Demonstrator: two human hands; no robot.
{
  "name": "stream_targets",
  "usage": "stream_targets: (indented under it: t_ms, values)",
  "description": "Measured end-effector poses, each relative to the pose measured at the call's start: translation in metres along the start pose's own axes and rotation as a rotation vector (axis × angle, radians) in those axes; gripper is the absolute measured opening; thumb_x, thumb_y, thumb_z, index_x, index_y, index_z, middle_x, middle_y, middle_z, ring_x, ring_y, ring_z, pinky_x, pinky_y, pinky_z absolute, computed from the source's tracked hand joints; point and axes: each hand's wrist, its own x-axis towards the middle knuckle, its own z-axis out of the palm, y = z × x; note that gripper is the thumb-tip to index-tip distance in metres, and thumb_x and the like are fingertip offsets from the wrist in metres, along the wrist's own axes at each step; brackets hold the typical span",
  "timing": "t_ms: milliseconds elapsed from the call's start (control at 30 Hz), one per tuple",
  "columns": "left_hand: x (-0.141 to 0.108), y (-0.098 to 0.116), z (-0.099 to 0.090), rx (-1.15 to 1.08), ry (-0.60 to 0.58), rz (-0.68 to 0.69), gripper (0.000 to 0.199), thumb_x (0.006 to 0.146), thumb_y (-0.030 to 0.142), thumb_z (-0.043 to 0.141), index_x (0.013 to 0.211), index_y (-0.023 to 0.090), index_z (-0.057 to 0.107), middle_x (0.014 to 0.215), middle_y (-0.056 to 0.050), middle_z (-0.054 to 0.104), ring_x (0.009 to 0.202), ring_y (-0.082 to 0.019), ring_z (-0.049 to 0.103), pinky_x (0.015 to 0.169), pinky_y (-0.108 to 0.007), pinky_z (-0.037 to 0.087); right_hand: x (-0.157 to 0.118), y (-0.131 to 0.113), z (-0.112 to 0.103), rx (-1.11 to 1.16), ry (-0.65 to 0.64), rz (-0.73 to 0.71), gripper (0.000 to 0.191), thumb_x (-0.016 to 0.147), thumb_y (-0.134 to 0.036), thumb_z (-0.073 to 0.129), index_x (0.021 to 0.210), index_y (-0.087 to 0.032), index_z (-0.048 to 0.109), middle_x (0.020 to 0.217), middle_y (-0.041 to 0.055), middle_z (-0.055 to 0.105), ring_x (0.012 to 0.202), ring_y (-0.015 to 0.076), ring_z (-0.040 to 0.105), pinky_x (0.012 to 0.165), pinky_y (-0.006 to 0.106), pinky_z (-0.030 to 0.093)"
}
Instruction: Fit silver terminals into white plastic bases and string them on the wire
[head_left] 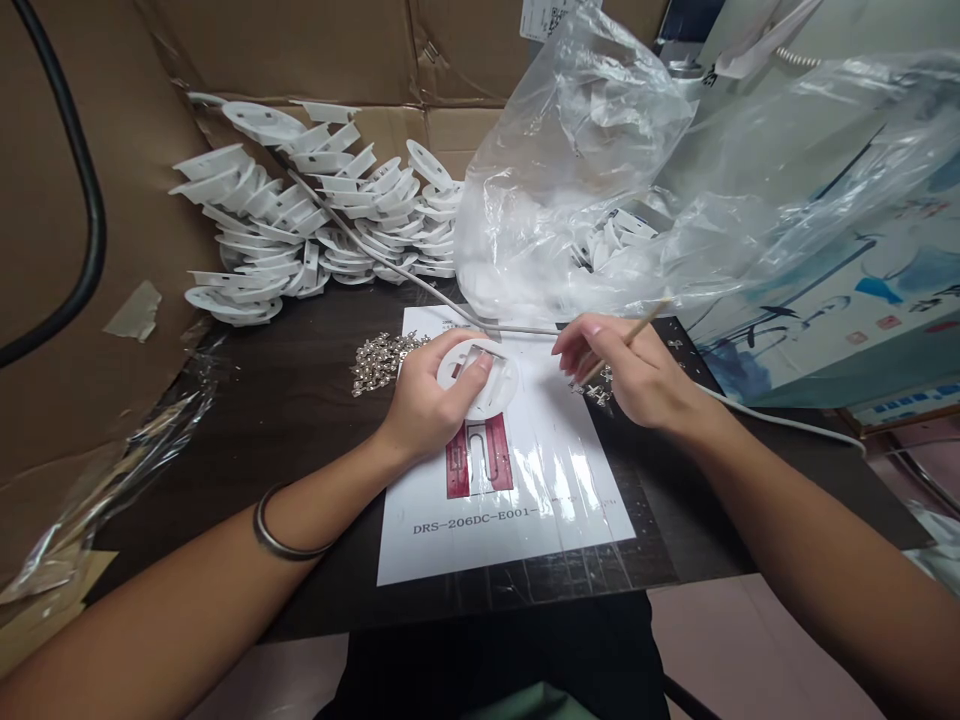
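Observation:
My left hand (431,400) grips a round white plastic cover (501,392), its thumb lying across a rectangular opening in the part. A thin wooden stick (637,328) is held in my right hand (637,370), whose fingers are curled just above a few small shiny metal pieces (598,392). Beside my left hand lies a heap of small metal clips (379,362). Beneath both hands is a printed sheet (570,470) under clear film, with a red picture and the text "DRS-206DC-E001".
Stacks of white round covers (262,240) stand against the cardboard wall (300,45). At the back right, a clear plastic bag (517,220) holds more white parts. A grey cable (375,255) crosses the dark table (300,400). A black cable (94,200) hangs at left.

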Motion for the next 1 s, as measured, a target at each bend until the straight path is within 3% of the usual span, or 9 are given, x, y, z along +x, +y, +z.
stream_targets:
  t_ms: [167, 300, 367, 533, 633, 733, 800, 900, 1000]
  values:
    - [0.0, 0.001, -0.001, 0.013, -0.007, -0.008, 0.012, 0.083, 0.028, 0.057, 0.087, 0.02, 0.065, 0.085, -0.002, 0.07, 0.076, -0.017, 0.065, 0.07, -0.029, 0.052, -0.003, -0.003, 0.017, 0.275, 0.172, 0.036, 0.055, 0.093, -0.058, 0.04, 0.066, -0.018, 0.065, 0.053, 0.0007, 0.059, 0.046, 0.0103, 0.054, 0.048, 0.026, 0.044]
    - [0.0, 0.001, 0.0, 0.035, -0.013, -0.007, 0.013, 0.082, 0.028, 0.057, 0.087, 0.019, 0.065, 0.085, -0.002, 0.071, 0.077, -0.018, 0.065, 0.071, -0.03, 0.052, -0.003, -0.009, 0.025, 0.415, 0.147, -0.024, 0.025, 0.085, -0.041, 0.064, 0.076, -0.017, 0.068, 0.068, 0.0007, 0.069, 0.045, 0.0079, 0.054, 0.046, 0.025, 0.045]
    - [0.0, 0.001, 0.001, 0.037, -0.028, -0.003, 0.014, 0.082, 0.028, 0.058, 0.089, 0.019, 0.065, 0.086, -0.003, 0.071, 0.078, -0.017, 0.065, 0.072, -0.03, 0.053, -0.004, -0.01, 0.028, 0.403, 0.137, -0.039, 0.015, 0.079, -0.032, 0.072, 0.081, -0.017, 0.069, 0.073, 0.0011, 0.071, 0.048, 0.0079, 0.056, 0.047, 0.024, 0.047]
    - [0.0, -0.001, 0.002, 0.043, -0.044, 0.031, 0.015, 0.082, 0.027, 0.059, 0.092, 0.018, 0.066, 0.088, -0.003, 0.072, 0.081, -0.017, 0.066, 0.074, -0.029, 0.053, -0.006, -0.009, 0.034, 0.285, 0.11, -0.036, 0.015, 0.08, -0.031, 0.071, 0.084, -0.016, 0.07, 0.076, 0.0031, 0.073, 0.051, 0.0088, 0.059, 0.048, 0.024, 0.048]
    - [0.0, -0.001, 0.002, 0.034, -0.047, 0.044, 0.015, 0.082, 0.025, 0.059, 0.092, 0.017, 0.066, 0.085, -0.002, 0.072, 0.078, -0.016, 0.066, 0.07, -0.027, 0.053, -0.005, -0.007, 0.035, 0.182, 0.155, -0.091, 0.013, 0.081, -0.03, 0.07, 0.083, -0.017, 0.071, 0.076, 0.0029, 0.073, 0.055, 0.0101, 0.061, 0.05, 0.025, 0.048]
    - [0.0, -0.001, 0.001, 0.022, -0.048, 0.044, 0.014, 0.082, 0.023, 0.059, 0.092, 0.016, 0.066, 0.084, -0.002, 0.072, 0.077, -0.015, 0.066, 0.069, -0.026, 0.053, -0.005, -0.008, 0.037, 0.063, 0.213, -0.157, 0.01, 0.082, -0.026, 0.067, 0.081, -0.018, 0.073, 0.088, 0.0054, 0.075, 0.068, 0.0135, 0.065, 0.052, 0.026, 0.049]
    - [0.001, -0.001, 0.001, 0.009, -0.052, 0.043, 0.014, 0.082, 0.022, 0.058, 0.092, 0.016, 0.066, 0.084, -0.002, 0.072, 0.076, -0.015, 0.066, 0.068, -0.026, 0.053, -0.006, -0.008, 0.038, 0.023, 0.22, -0.159, 0.011, 0.083, -0.026, 0.066, 0.084, -0.018, 0.074, 0.095, 0.0061, 0.075, 0.063, 0.0123, 0.064, 0.051, 0.027, 0.049]
    - [0.001, -0.001, 0.002, -0.007, -0.056, 0.035, 0.014, 0.081, 0.021, 0.057, 0.09, 0.016, 0.066, 0.082, -0.002, 0.072, 0.074, -0.015, 0.066, 0.066, -0.026, 0.053, -0.007, -0.009, 0.04, 0.031, 0.203, -0.103, 0.014, 0.084, -0.028, 0.066, 0.088, -0.018, 0.074, 0.085, 0.0043, 0.076, 0.046, 0.0081, 0.054, 0.047, 0.027, 0.046]
    - [0.002, -0.001, 0.002, -0.013, -0.06, 0.019, 0.013, 0.081, 0.021, 0.057, 0.089, 0.017, 0.066, 0.082, -0.002, 0.071, 0.074, -0.016, 0.065, 0.066, -0.027, 0.053, -0.007, -0.009, 0.042, 0.072, 0.202, -0.076, 0.015, 0.083, -0.029, 0.066, 0.088, -0.016, 0.074, 0.083, 0.0042, 0.075, 0.047, 0.0079, 0.054, 0.045, 0.026, 0.044]
